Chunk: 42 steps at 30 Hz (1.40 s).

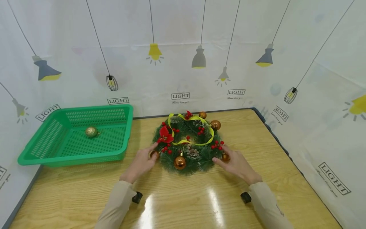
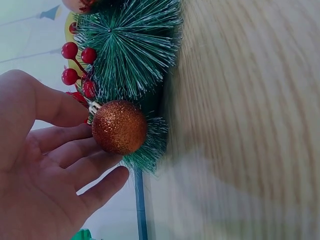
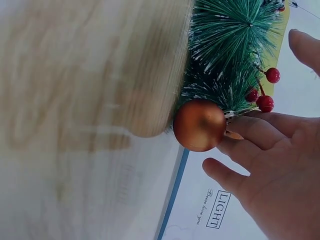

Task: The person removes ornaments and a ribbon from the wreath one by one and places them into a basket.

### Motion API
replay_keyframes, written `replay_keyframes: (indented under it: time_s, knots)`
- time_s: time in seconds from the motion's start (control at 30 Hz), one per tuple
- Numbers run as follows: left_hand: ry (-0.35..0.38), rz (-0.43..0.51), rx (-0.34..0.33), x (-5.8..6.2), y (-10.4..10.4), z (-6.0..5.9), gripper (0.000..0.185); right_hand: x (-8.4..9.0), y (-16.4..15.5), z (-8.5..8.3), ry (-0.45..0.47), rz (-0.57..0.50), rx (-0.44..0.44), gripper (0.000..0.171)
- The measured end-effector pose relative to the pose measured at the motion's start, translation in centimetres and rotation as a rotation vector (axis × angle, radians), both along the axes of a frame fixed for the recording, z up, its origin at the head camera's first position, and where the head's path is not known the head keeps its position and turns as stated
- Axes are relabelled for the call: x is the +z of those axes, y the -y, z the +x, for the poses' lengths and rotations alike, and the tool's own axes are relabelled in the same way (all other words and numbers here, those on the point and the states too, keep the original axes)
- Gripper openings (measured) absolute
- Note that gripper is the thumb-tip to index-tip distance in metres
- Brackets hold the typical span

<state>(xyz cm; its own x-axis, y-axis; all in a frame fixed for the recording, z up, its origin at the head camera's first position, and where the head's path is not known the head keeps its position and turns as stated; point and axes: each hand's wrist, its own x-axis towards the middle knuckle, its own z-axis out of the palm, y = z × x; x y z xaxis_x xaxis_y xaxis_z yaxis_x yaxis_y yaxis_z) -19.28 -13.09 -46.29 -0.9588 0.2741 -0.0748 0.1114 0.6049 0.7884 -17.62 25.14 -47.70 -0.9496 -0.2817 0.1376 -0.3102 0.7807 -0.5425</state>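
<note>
Flanking the round green bristled wreath (image 1: 204, 158) on the wood-grained desk (image 1: 177, 197), left hand (image 1: 142, 163) and right hand (image 1: 238, 164) showed loosely spread fingers, nothing evidently gripped; positioning seemed underway, next probably needing even pressure.

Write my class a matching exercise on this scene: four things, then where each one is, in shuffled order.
Things:
1. Green perforated plastic basket
2. Round glittery gold ornament
3. Narrow yellow ribbon
4. Left hand

Places:
A. Looped over the bristly green wreath
B. At a glittery copper-coloured ball
C. Inside the basket
D. On the left of the wooden table

Pairs: 1-D, 2-C, 3-A, 4-B
</note>
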Motion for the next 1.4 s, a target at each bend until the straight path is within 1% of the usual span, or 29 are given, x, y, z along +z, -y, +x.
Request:
replay_keyframes:
  time_s: [0.13, 0.23, 0.4, 0.47, 0.57, 0.73, 0.9, 1.07, 1.2, 1.3, 1.4]
  knots:
    - [0.003, 0.004, 0.012, 0.0, 0.1, -0.3, 0.061, -0.1, 0.0, 0.3, -0.033, 0.004, -0.011, 0.074]
    - [0.012, -0.01, 0.014, 0.0, 0.2, -0.5, 0.062, -0.2, 0.1, 0.5, -0.047, 0.002, -0.016, 0.073]
    - [0.014, -0.002, 0.013, 0.0, 0.4, -0.9, 0.061, -0.3, 0.1, 0.8, -0.024, -0.034, -0.008, 0.074]
    - [-0.004, -0.002, 0.011, 0.0, 0.4, -1.1, 0.061, -0.3, 0.2, 0.9, -0.021, -0.04, -0.007, 0.075]
    - [-0.006, -0.022, 0.01, 0.0, 0.5, -1.4, 0.061, -0.3, 0.4, 1.1, -0.006, -0.049, -0.006, 0.077]
    - [0.012, -0.04, 0.004, 0.2, 0.4, -1.5, 0.061, -0.4, 0.4, 1.3, 0.002, -0.06, -0.003, 0.078]
    - [-0.006, -0.042, 0.002, 0.2, 0.4, -1.7, 0.06, -0.6, 0.5, 1.5, -0.022, -0.051, -0.001, 0.076]
    - [0.018, -0.026, 0.013, -0.1, 0.6, -1.9, 0.06, -0.6, 0.6, 1.6, -0.05, -0.047, 0.01, 0.071]
    - [-0.006, -0.044, 0.023, -0.1, 0.6, -2.1, 0.06, -0.6, 0.7, 1.8, -0.055, -0.042, 0.015, 0.068]
    - [-0.03, -0.058, 0.014, -0.1, 0.5, -2.1, 0.062, -0.5, 0.8, 2.0, -0.054, -0.044, 0.013, 0.068]
    - [-0.029, -0.065, 0.01, -0.1, 0.3, -2.0, 0.063, -0.3, 0.7, 2.3, -0.061, -0.054, 0.018, 0.067]
